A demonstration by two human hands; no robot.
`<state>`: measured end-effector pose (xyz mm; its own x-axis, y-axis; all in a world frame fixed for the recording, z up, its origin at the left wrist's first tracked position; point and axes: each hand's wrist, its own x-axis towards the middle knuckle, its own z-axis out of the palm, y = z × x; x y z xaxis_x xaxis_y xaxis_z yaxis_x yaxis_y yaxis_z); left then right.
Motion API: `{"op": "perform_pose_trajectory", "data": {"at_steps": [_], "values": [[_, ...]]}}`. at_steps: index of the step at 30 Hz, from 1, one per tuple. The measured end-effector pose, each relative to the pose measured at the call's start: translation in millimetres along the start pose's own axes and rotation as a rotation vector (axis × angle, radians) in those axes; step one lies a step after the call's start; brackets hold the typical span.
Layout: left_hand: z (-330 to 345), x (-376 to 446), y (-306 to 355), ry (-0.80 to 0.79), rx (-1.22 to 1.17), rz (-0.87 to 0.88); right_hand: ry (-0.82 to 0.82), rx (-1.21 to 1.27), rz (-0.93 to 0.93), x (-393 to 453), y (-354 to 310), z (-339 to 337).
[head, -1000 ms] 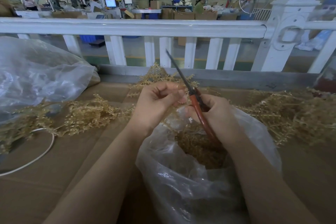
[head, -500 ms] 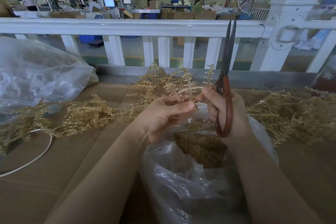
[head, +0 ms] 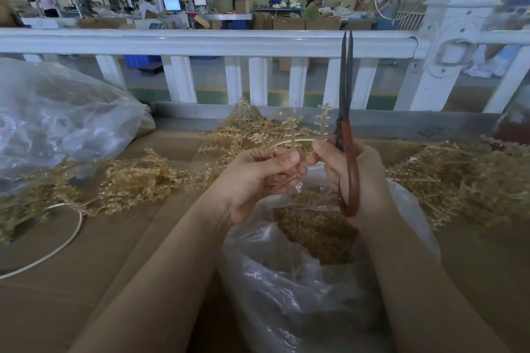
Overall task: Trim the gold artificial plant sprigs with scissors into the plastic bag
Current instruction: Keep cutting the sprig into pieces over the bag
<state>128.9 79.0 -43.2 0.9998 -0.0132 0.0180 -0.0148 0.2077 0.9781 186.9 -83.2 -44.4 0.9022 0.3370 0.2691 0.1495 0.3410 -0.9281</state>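
My left hand (head: 258, 178) pinches the stem of a gold sprig (head: 292, 135) whose small branches stand up above my fingers. My right hand (head: 358, 172) grips red-handled scissors (head: 347, 137), blades nearly together and pointing straight up; its thumb and forefinger also touch the sprig's stem end. Both hands hover over the open clear plastic bag (head: 286, 295), which holds a heap of gold trimmings (head: 312, 226).
Piles of gold sprigs lie on the cardboard-covered table at left (head: 129, 180) and right (head: 459, 180). A large clear bag (head: 57, 117) sits at far left, a white cord (head: 57, 246) near it. A white railing (head: 229, 43) borders the table's far edge.
The scissors swung from pointing up-left to upright a second ago. A sprig now stands lifted between both hands. Since half a second ago almost nothing has moved.
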Motion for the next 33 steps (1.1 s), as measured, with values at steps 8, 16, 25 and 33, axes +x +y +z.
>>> {"op": "perform_pose_trajectory", "data": {"at_steps": [8, 16, 25, 33], "values": [[-7, 2, 4, 0.206, -0.210, 0.031, 0.081, -0.232, -0.104, 3, 7, -2], [-11, 2, 5, 0.218, -0.233, 0.025, 0.054, -0.436, -0.072, 2, 10, 1], [1, 4, 1, 0.137, -0.283, 0.005, -0.021, -0.435, -0.028, 1, 13, 6], [0, 2, 5, 0.122, -0.259, 0.041, -0.036, -0.310, -0.035, 3, 13, 1]]}}
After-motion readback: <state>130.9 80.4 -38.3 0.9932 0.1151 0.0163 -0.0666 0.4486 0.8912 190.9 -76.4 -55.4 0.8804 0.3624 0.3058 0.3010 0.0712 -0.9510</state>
